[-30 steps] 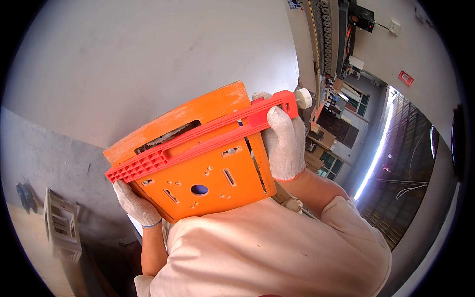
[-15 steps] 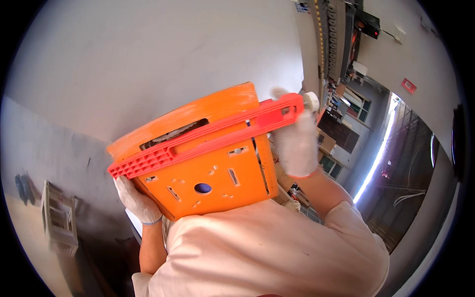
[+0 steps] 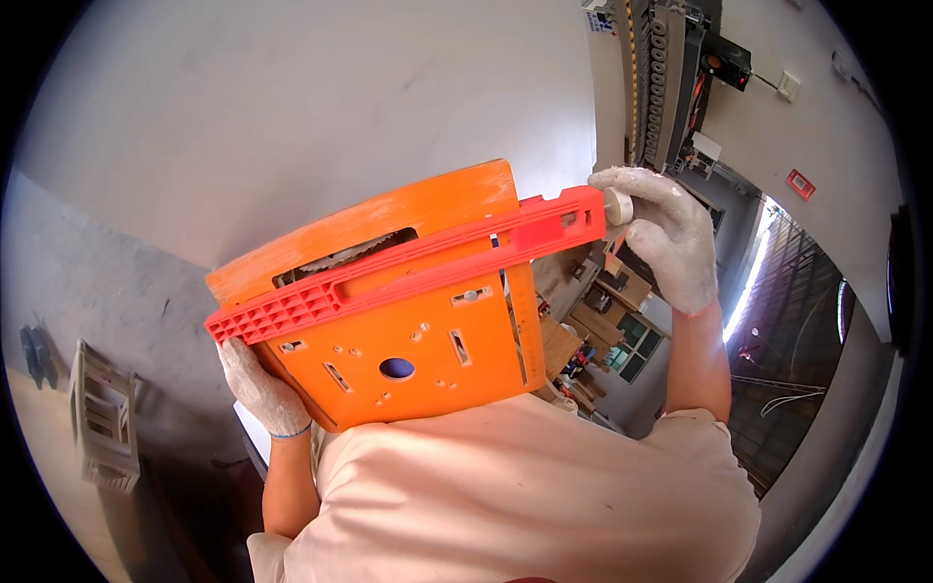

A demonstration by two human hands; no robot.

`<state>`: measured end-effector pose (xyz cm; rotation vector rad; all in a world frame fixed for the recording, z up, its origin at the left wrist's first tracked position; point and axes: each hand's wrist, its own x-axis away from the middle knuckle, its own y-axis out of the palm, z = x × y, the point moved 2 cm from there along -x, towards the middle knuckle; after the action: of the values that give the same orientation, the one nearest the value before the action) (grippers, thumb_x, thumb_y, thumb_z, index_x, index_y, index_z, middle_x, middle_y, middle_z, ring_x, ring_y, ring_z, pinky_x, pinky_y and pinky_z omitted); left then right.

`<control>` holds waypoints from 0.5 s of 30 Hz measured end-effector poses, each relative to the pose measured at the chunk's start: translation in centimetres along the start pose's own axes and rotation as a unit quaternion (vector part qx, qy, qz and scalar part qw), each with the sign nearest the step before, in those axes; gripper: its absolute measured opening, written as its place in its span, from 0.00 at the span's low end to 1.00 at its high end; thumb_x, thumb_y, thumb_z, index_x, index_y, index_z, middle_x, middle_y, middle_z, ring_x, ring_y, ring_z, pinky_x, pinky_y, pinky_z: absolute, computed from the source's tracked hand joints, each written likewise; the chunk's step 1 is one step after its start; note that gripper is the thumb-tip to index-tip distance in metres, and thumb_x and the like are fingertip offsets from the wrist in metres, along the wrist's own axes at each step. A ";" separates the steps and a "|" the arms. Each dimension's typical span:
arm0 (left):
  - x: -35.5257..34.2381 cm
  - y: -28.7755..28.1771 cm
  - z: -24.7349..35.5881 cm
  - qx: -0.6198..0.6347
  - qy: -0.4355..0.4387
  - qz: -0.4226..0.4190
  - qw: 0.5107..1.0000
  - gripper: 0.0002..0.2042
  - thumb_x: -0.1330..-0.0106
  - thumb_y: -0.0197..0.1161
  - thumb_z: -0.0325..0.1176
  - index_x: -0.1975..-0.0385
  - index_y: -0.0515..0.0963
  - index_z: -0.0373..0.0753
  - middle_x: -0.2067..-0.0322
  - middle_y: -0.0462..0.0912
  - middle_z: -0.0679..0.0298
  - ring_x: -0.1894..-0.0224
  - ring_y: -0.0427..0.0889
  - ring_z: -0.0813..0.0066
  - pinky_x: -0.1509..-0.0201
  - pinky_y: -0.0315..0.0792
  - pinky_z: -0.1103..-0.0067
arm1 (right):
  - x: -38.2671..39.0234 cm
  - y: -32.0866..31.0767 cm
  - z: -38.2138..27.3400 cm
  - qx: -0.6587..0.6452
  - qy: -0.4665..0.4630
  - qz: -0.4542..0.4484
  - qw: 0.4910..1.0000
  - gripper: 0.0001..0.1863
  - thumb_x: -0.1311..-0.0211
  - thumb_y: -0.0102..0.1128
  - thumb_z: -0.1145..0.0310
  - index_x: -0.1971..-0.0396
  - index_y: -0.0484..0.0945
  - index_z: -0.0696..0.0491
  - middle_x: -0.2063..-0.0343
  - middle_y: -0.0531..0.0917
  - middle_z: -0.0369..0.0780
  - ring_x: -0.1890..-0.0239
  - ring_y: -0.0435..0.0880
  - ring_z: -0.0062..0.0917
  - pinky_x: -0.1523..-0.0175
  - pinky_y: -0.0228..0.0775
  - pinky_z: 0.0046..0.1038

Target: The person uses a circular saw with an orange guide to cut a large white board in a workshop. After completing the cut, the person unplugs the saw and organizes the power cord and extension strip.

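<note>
An orange saw table plate (image 3: 437, 330), with slots and a round hole, is tilted in front of my chest. Part of a toothed circular saw blade (image 3: 355, 255) shows in its long slot. Across the plate lies a red plastic fence (image 3: 408, 267) with a ribbed left end and a white round knob (image 3: 618, 207) at its right end. My left hand (image 3: 262, 394), in a whitish work glove, is closed on the plate's left edge, just below the fence's end; some fingers are hidden. My gloved right hand (image 3: 675, 233) curls around the knob, fingers above and thumb below.
A pale wall or board (image 3: 321, 117) fills the upper left. At far left stands a light-coloured stool (image 3: 104, 418) near dark footwear (image 3: 39, 356). Boxes and wooden pieces (image 3: 593, 325) lie beyond the plate at right, near a dark machine rail (image 3: 656, 87).
My right hand has moved from beneath the fence's right end, out and up to the knob. The left hand keeps its hold, and the plate and fence have barely shifted.
</note>
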<state>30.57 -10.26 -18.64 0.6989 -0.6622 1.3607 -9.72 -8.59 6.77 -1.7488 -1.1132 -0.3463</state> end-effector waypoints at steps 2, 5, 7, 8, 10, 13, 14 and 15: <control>0.0 0.0 0.1 -0.013 -0.003 0.004 1.000 0.22 0.10 0.47 0.47 0.40 0.78 0.32 0.45 0.82 0.60 0.42 0.80 0.71 0.34 0.72 0.71 | -0.2 0.0 -0.1 0.015 0.003 0.003 1.000 0.25 0.40 0.55 0.82 0.41 0.84 0.65 0.45 0.86 0.45 0.45 0.87 0.27 0.42 0.86 0.30; 0.0 0.0 0.2 -0.056 0.026 0.005 0.998 0.22 0.10 0.47 0.46 0.39 0.77 0.31 0.45 0.82 0.60 0.42 0.80 0.71 0.34 0.72 0.71 | -0.4 0.0 0.0 0.015 -0.008 0.000 1.000 0.25 0.38 0.56 0.82 0.41 0.84 0.65 0.44 0.87 0.46 0.44 0.88 0.28 0.42 0.86 0.30; 0.1 0.0 0.2 -0.074 0.038 0.002 0.997 0.24 0.09 0.46 0.48 0.39 0.78 0.31 0.45 0.83 0.60 0.43 0.80 0.71 0.35 0.72 0.71 | -0.4 -0.1 0.2 0.019 -0.002 -0.002 1.000 0.24 0.38 0.56 0.81 0.41 0.85 0.65 0.44 0.87 0.46 0.43 0.88 0.29 0.41 0.86 0.30; 0.1 0.0 0.2 -0.078 0.041 -0.004 0.996 0.25 0.09 0.45 0.49 0.39 0.78 0.31 0.45 0.83 0.60 0.43 0.79 0.72 0.35 0.72 0.72 | -0.4 -0.1 0.2 0.022 0.003 0.001 1.000 0.24 0.37 0.56 0.81 0.42 0.85 0.65 0.44 0.87 0.47 0.43 0.88 0.29 0.41 0.87 0.30; 0.0 -0.1 0.1 -0.083 0.043 0.001 0.996 0.25 0.09 0.45 0.49 0.39 0.78 0.31 0.45 0.83 0.60 0.43 0.79 0.72 0.35 0.72 0.72 | -0.3 -0.1 0.3 0.021 0.004 0.002 1.000 0.23 0.37 0.56 0.80 0.42 0.85 0.65 0.44 0.87 0.47 0.43 0.88 0.29 0.41 0.87 0.30; -0.1 -0.2 -0.1 -0.069 0.034 0.001 0.997 0.24 0.09 0.45 0.48 0.38 0.78 0.31 0.44 0.83 0.60 0.42 0.80 0.73 0.34 0.73 0.72 | -0.3 -0.1 0.2 0.029 0.003 0.003 1.000 0.23 0.36 0.56 0.80 0.42 0.85 0.65 0.43 0.87 0.47 0.43 0.89 0.29 0.42 0.87 0.30; -0.1 -0.2 -0.1 -0.062 0.029 0.002 0.998 0.24 0.09 0.45 0.48 0.38 0.78 0.31 0.44 0.83 0.61 0.42 0.80 0.73 0.34 0.73 0.72 | -0.3 -0.1 0.2 0.032 0.006 0.005 0.999 0.23 0.36 0.56 0.80 0.42 0.85 0.64 0.43 0.87 0.47 0.43 0.89 0.29 0.42 0.87 0.30; -0.1 -0.2 -0.2 -0.050 0.027 0.004 0.998 0.23 0.09 0.45 0.47 0.39 0.78 0.31 0.44 0.83 0.60 0.42 0.80 0.72 0.34 0.73 0.72 | -0.3 -0.1 0.2 0.034 0.001 0.002 0.999 0.23 0.36 0.56 0.80 0.42 0.85 0.64 0.43 0.87 0.47 0.43 0.89 0.29 0.42 0.87 0.30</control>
<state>30.74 -10.21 -18.86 0.5792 -0.6853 1.3390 -9.99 -8.58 6.55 -1.6907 -1.1070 -0.3044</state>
